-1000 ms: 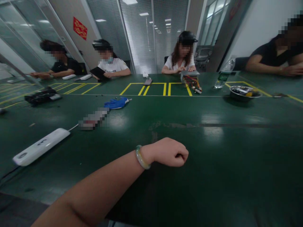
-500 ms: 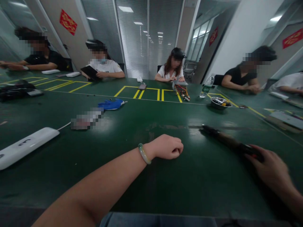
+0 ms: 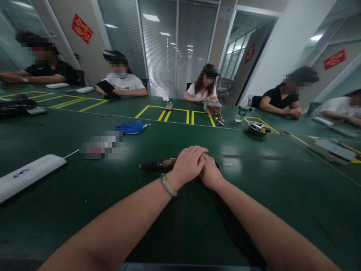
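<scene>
A corded electric screwdriver (image 3: 158, 165), with a black nose and brownish see-through body, lies across the green table (image 3: 113, 210) before me, tip pointing left. My right hand (image 3: 211, 171) is closed around its rear part, which is mostly hidden; a bit of dark end shows past the knuckles. Over the middle of the tool rests my left hand (image 3: 188, 162), a jade-like bangle (image 3: 168, 185) on its wrist. Its fingers stretch flat across the right hand's fingers. A dark cord (image 3: 228, 214) runs from under the right wrist toward the table's near edge.
At left are a white power strip (image 3: 34, 175) and a blue glove (image 3: 131, 127). Farther off stand a metal bowl of small parts (image 3: 258, 128), a water bottle (image 3: 243, 110) and a grey box with coloured wires (image 3: 213, 109). Several people sit around the table.
My right hand has brought the screwdriver in from the right and turned it crosswise on the table. My left hand has unfolded from a loose fist and now lies over it.
</scene>
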The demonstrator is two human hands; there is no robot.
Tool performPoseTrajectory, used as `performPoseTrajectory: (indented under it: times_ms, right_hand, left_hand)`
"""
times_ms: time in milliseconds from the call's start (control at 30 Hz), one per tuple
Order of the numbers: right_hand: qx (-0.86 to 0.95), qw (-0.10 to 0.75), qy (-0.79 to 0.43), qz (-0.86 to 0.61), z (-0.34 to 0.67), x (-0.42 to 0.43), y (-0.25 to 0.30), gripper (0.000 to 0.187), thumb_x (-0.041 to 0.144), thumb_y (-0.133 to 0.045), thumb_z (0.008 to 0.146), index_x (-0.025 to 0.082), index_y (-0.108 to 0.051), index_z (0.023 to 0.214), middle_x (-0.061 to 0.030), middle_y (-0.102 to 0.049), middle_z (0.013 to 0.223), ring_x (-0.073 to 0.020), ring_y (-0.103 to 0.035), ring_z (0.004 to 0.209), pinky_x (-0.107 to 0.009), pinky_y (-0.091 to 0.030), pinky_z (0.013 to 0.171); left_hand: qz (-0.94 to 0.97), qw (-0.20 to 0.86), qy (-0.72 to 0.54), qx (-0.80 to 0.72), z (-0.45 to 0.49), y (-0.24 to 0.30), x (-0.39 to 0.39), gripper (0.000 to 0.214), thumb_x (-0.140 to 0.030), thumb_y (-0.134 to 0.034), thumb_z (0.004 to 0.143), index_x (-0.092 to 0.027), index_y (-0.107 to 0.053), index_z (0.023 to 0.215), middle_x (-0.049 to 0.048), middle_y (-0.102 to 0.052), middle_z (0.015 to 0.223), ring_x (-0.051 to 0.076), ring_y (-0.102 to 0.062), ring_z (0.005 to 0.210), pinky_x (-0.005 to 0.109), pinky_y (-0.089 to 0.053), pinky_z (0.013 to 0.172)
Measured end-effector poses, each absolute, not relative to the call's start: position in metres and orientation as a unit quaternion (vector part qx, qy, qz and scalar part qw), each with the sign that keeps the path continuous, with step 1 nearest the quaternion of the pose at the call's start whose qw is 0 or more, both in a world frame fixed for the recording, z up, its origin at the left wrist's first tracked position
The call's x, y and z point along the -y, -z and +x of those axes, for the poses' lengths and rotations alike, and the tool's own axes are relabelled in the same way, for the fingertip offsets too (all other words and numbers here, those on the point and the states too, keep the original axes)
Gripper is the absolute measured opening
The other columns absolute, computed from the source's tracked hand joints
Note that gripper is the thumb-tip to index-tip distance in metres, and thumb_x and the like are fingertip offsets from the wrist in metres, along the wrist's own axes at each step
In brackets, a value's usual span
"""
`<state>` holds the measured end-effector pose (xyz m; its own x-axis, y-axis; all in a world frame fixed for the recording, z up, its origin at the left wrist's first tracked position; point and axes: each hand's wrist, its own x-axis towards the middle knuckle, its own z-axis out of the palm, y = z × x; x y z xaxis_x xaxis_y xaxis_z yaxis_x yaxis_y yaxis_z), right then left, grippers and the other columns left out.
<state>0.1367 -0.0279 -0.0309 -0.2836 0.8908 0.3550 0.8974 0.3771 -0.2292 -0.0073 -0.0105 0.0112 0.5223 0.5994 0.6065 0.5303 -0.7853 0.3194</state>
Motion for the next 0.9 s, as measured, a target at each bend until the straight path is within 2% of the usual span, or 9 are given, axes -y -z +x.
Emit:
performPoseTrajectory:
  times_ms: [100,167,233,333,400,467,567,700,900]
  right_hand:
    - [0.8,0.225,-0.012,-0.557,0.139,0.033,0.027,0.038,0.022,-0.055,0.088,0.018,-0.05,0.126,-0.0112,-0.052,0.129,-0.0251,-0.047,0.117,-0.042,-0.036,0.098]
    - [0.803,0.242,-0.015,-0.544,0.147,0.04,0.018,0.05,0.031,-0.063,0.085,0.02,-0.047,0.131,-0.0106,-0.049,0.134,-0.0259,-0.044,0.122,-0.042,-0.035,0.101]
    - [0.794,0.267,-0.005,-0.546,0.161,0.046,0.005,0.051,0.041,-0.067,0.083,0.021,-0.051,0.128,-0.0101,-0.052,0.13,-0.0263,-0.046,0.12,-0.042,-0.035,0.1]
    - [0.757,0.285,0.0,-0.589,0.188,0.05,-0.014,0.03,0.048,-0.056,0.09,0.02,-0.062,0.101,-0.0067,-0.063,0.101,-0.0221,-0.057,0.095,-0.035,-0.041,0.083]
    - [0.74,0.248,-0.02,-0.625,0.206,0.053,-0.021,0.035,0.05,-0.049,0.094,0.02,-0.063,0.082,-0.0033,-0.062,0.08,-0.0181,-0.056,0.075,-0.03,-0.039,0.067]
    - [0.737,0.19,-0.055,-0.646,0.218,0.056,-0.021,0.042,0.054,-0.046,0.094,0.02,-0.062,0.074,-0.0015,-0.059,0.07,-0.0159,-0.052,0.063,-0.028,-0.034,0.058]
    - [0.751,0.142,-0.098,-0.637,0.221,0.062,-0.013,0.043,0.057,-0.049,0.092,0.02,-0.064,0.075,-0.0019,-0.059,0.073,-0.0152,-0.052,0.063,-0.027,-0.033,0.057]
    - [0.773,0.14,-0.101,-0.61,0.213,0.064,-0.007,0.041,0.06,-0.058,0.085,0.02,-0.066,0.078,-0.0044,-0.059,0.085,-0.0167,-0.055,0.074,-0.028,-0.038,0.064]
    - [0.788,0.137,-0.118,-0.589,0.208,0.066,-0.01,0.026,0.047,-0.067,0.083,0.021,-0.068,0.082,-0.0033,-0.058,0.088,-0.0151,-0.055,0.074,-0.029,-0.039,0.068]
  left_hand:
    - [0.859,0.039,-0.359,-0.362,-0.008,-0.008,0.005,0.028,-0.021,-0.037,0.097,-0.021,-0.053,0.12,0.0064,-0.061,0.116,0.021,-0.056,0.108,0.039,-0.046,0.094]
    - [0.862,0.031,-0.346,-0.368,-0.008,-0.005,0.002,0.029,-0.023,-0.034,0.099,-0.02,-0.052,0.121,0.0068,-0.061,0.117,0.02,-0.057,0.108,0.038,-0.046,0.093]
    - [0.871,0.021,-0.328,-0.366,-0.007,-0.003,0.001,0.03,-0.025,-0.032,0.1,-0.019,-0.052,0.122,0.0073,-0.061,0.118,0.021,-0.058,0.108,0.038,-0.046,0.093]
    - [0.883,0.015,-0.289,-0.368,-0.006,0.0,0.0,0.033,-0.029,-0.029,0.102,-0.019,-0.054,0.121,0.0071,-0.064,0.112,0.02,-0.061,0.101,0.037,-0.048,0.089]
    - [0.894,0.012,-0.261,-0.363,-0.006,0.002,-0.001,0.035,-0.032,-0.027,0.102,-0.019,-0.057,0.116,0.0064,-0.066,0.104,0.02,-0.063,0.095,0.037,-0.049,0.085]
    - [0.907,0.007,-0.24,-0.347,-0.006,0.002,-0.003,0.036,-0.033,-0.028,0.102,-0.019,-0.06,0.112,0.0063,-0.067,0.1,0.02,-0.064,0.092,0.036,-0.048,0.084]
    - [0.915,0.004,-0.234,-0.329,-0.006,0.002,-0.006,0.035,-0.033,-0.032,0.1,-0.018,-0.062,0.109,0.0066,-0.067,0.1,0.02,-0.063,0.093,0.036,-0.048,0.084]
    - [0.919,0.012,-0.238,-0.315,-0.006,0.002,-0.006,0.033,-0.032,-0.036,0.099,-0.018,-0.063,0.11,0.0068,-0.066,0.101,0.019,-0.062,0.092,0.036,-0.048,0.083]
    - [0.935,0.015,-0.22,-0.277,-0.009,-0.002,-0.01,0.032,-0.03,-0.037,0.099,-0.021,-0.059,0.12,0.0052,-0.066,0.108,0.019,-0.061,0.097,0.035,-0.044,0.085]
